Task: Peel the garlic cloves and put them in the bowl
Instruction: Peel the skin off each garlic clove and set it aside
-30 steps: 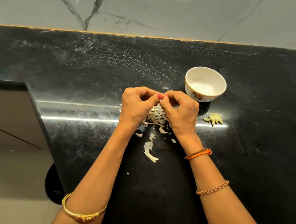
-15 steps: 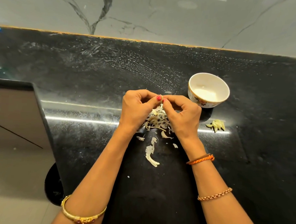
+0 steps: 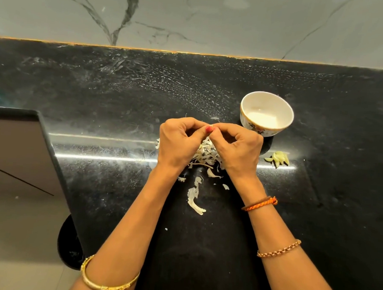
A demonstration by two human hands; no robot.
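A person's two forearms reach forward from the bottom edge over a black, speckled surface [image 3: 203, 245]. The left forearm carries a gold bangle [image 3: 108, 283] near the lower edge; the right forearm carries a beaded chain bracelet [image 3: 279, 249] and, closer to the wrist, an orange and brown thread band [image 3: 259, 203].

Between the forearms a long curl of pale garlic skin [image 3: 194, 199] lies on the surface, with a few smaller flakes beside it. Just beyond, under and between the hands, sits a heap of garlic peels [image 3: 205, 154].

The left hand [image 3: 179, 142] and right hand [image 3: 239, 147] meet above that heap, both with fingers curled inward. Their thumbs and fingertips press together on a small pale piece, apparently a garlic clove [image 3: 211, 125], of which only a sliver shows at the point where the hands touch. A red-painted thumbnail shows on the left hand. Each grip is closed tight in a pinch on that piece.

To the right of the right hand, a small cluster of peeled cloves [image 3: 278, 158] lies on the surface, yellowish green, apart from the peel heap. Farther back and just left of that cluster stands a white bowl [image 3: 245, 116] with a flower motif on its outer wall; no cloves can be made out inside it.

Behind the surface rises a grey marble wall [image 3: 192, 18] with dark veins.
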